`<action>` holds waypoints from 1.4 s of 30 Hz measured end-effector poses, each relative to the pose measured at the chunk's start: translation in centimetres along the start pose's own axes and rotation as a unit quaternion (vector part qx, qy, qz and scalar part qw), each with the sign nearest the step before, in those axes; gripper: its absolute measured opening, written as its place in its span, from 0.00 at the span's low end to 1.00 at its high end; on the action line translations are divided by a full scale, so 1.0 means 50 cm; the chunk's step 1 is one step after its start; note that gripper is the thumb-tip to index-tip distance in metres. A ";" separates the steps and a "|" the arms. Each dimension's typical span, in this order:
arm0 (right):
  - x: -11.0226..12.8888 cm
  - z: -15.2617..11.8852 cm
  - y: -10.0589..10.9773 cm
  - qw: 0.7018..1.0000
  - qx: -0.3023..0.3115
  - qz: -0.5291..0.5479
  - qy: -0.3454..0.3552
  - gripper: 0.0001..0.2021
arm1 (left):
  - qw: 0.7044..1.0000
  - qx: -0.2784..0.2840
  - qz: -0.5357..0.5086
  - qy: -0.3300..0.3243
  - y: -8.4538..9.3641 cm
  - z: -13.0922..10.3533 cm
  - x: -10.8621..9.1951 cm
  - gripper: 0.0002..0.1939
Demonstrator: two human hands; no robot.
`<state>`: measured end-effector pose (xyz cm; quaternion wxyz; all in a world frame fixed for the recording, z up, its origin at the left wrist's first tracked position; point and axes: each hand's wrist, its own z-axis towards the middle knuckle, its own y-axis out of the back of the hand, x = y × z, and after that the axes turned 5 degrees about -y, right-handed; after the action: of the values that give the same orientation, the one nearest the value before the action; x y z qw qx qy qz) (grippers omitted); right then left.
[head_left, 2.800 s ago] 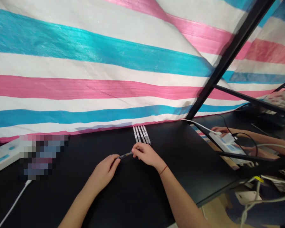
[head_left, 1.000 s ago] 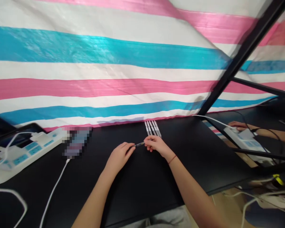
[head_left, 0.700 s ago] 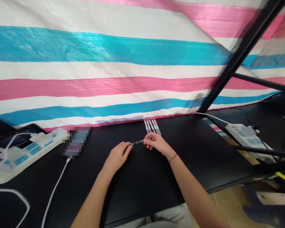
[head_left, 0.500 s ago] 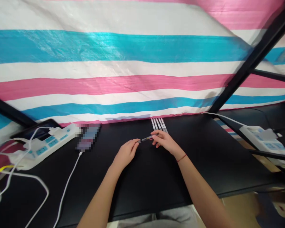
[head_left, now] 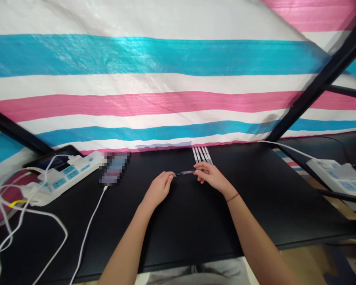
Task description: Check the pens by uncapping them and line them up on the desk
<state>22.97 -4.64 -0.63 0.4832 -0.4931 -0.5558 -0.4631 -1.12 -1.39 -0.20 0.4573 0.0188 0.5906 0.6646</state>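
Head view puts both of my hands over the middle of the black counter point(head_left: 178, 229), close to its far edge. My left hand point(head_left: 158, 189) is curled, its fingertips pinched on the left end of a thin dark pen point(head_left: 184, 173). My right hand point(head_left: 214, 178) is closed on the pen's right end, thumb and forefinger around it, the other fingers bent beneath. The pen lies almost level between the two hands, just above the counter; I cannot tell whether it touches the surface. A thin red cord point(head_left: 232, 197) circles my right wrist.

Just beyond my right hand, four white pens point(head_left: 202, 154) lie side by side in a neat row, their far ends against the foot of the striped tarp point(head_left: 154, 79), which hangs in blue, white and pink bands behind the counter. A black frame bar point(head_left: 314, 85) slants up across the tarp on the right.

To the left, a white power strip point(head_left: 62, 178) with blue sockets sits on the counter, plugs and white cables point(head_left: 23, 213) trailing from it. Beside it lies a blurred-out flat object point(head_left: 114, 169), with a white cord point(head_left: 90, 221) running from it toward the near edge. At the far right, a second power strip point(head_left: 334, 176) rests on a lower surface, well apart from my hands.
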 end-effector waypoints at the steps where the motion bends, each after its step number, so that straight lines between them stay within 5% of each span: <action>1: 0.001 -0.001 0.005 1.000 -0.004 -0.006 0.001 0.14 | 1.000 -0.004 -0.001 0.002 0.000 -0.001 0.004 0.15; 9: 0.016 -0.009 0.048 0.997 -0.071 -0.009 -0.003 0.14 | 0.999 -0.036 -0.010 0.011 0.015 -0.005 0.038 0.14; 16: 0.012 -0.013 0.068 0.998 -0.056 0.001 0.011 0.13 | 0.998 -0.060 -0.013 0.020 0.030 -0.008 0.058 0.14; 26: 0.013 -0.012 0.062 0.995 -0.089 -0.036 0.017 0.16 | 0.991 -0.072 -0.084 0.076 0.031 -0.005 0.053 0.12; 42: 0.014 -0.011 0.047 0.996 -0.075 -0.034 0.025 0.18 | 0.990 -0.052 -0.111 0.065 0.025 -0.007 0.035 0.14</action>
<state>25.33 -4.91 0.19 0.4425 -0.4969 -0.5241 -0.5317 -3.04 -0.40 -0.20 0.4891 -0.1136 0.5820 0.6396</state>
